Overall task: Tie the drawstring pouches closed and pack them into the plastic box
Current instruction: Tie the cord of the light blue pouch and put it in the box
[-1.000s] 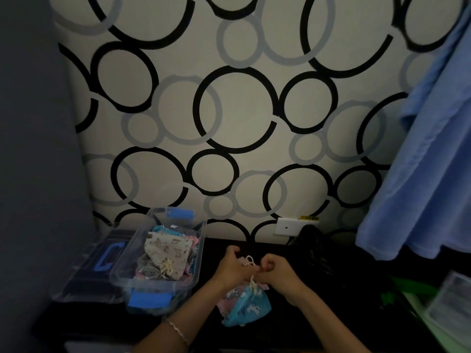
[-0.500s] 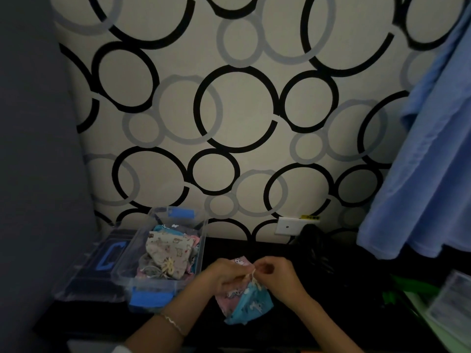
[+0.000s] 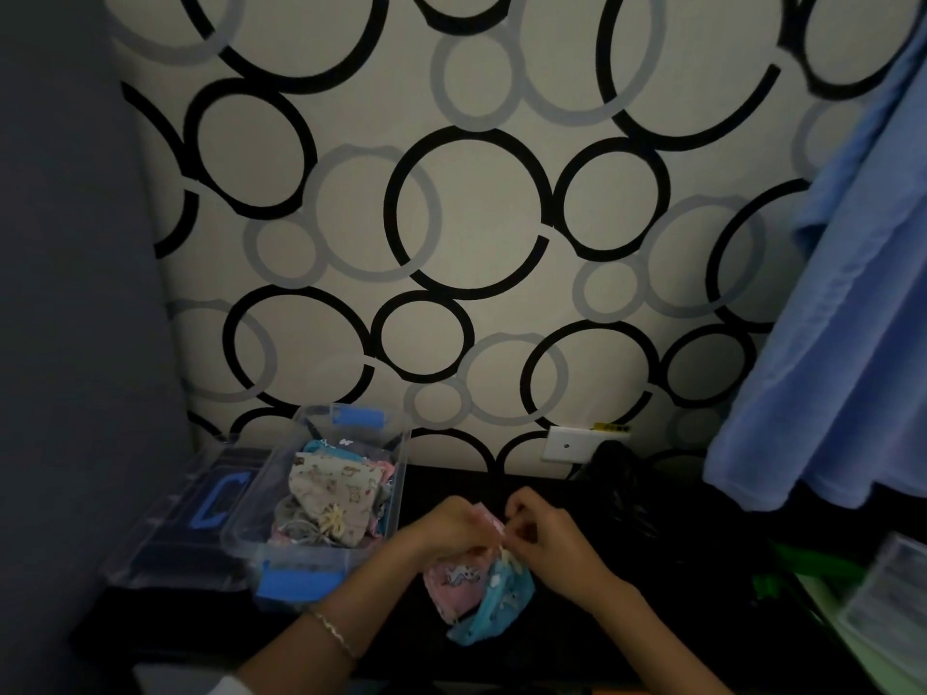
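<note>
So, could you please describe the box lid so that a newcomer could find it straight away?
Start at the dark table under the circle-patterned wall and find the clear plastic box of pouches at its left end. The lid lies flat just left of the box, touching its side. Unlike the box, it holds nothing and has a blue C-shaped handle in its middle.

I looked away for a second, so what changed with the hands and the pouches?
Both hands, left hand and right hand, dropped lower onto the pink and blue pouches, still pinching the cord. The box of packed pouches and its lid stayed put.
</note>
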Tool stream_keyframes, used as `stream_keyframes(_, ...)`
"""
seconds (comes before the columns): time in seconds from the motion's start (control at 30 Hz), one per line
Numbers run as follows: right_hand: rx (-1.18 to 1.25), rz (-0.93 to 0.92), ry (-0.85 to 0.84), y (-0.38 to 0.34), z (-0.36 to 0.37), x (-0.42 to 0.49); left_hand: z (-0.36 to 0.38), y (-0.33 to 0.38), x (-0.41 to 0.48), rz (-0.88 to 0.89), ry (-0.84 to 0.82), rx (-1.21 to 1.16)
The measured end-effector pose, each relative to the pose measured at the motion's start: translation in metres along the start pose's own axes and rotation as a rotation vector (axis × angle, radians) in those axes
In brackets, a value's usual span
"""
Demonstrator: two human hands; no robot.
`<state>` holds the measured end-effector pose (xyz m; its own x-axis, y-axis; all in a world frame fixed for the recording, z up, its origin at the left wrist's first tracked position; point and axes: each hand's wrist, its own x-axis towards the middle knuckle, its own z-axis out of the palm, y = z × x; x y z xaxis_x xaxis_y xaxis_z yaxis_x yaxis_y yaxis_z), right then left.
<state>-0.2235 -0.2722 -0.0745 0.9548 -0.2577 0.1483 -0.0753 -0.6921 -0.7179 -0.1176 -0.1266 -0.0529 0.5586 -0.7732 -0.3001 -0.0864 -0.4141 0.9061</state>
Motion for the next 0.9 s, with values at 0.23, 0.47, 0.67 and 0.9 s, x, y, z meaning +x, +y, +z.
stream_keyframes(0.23, 0.611, 0.259, -0.010, 0.013, 0.002, 0.001, 0.002, -0.004, 0.004, 0.168, 0.100, 0.207)
stream_keyframes(0.47, 0.700, 0.302, -0.011, 0.016, 0.007, 0.000, 0.007, 0.002, -0.001, 0.061, 0.020, 0.094)
stream_keyframes(0.67, 0.421, 0.210, 0.177, 0.008, 0.010, -0.001, 0.013, 0.002, -0.004, -0.076, -0.067, -0.268)
stream_keyframes(0.9, 0.356, 0.186, 0.201, 0.011, 0.010, -0.003, 0.015, 0.001, -0.004, -0.076, -0.050, -0.338)
